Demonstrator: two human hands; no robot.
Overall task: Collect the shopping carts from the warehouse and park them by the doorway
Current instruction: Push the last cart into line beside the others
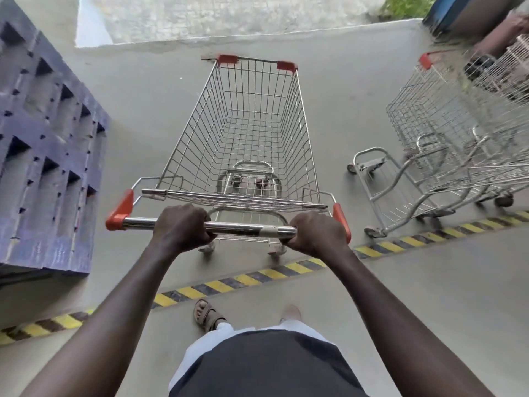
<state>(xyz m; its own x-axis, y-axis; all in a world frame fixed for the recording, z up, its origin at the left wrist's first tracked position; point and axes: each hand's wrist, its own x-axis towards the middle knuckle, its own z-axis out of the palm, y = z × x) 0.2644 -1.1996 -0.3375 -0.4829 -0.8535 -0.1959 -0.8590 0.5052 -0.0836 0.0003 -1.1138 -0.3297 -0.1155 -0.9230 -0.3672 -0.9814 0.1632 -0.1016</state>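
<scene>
Head view: looking down from a standing person's height, along two bare arms, to a wire shopping cart on a grey concrete floor.
Shopping cart: centre of the frame, basket empty, red plastic corners at its far end, pointing toward the top of the frame.
Handle bar: shiny metal tube with red end caps, running across the middle of the frame.
Left hand: fingers wrapped over the handle bar, left of its middle, knuckles up.
Right hand: fingers clenched round the handle bar near its right end, just beside the red cap.
Striped line: yellow and black band on the floor, slanting from lower left to middle right. The cart's rear wheels sit just beyond it.
Foot: in an open sandal, lower centre, on the near side of the striped line.
Other carts: wire carts at the right edge, beside the held cart but apart from it. They are blurred, so I cannot tell how many.
Pallet: dark blue plastic, filling the left edge.
Outdoor slab: pale, bright concrete along the top of the frame, past the cart's nose.
Grass: small green patch, upper right.
</scene>
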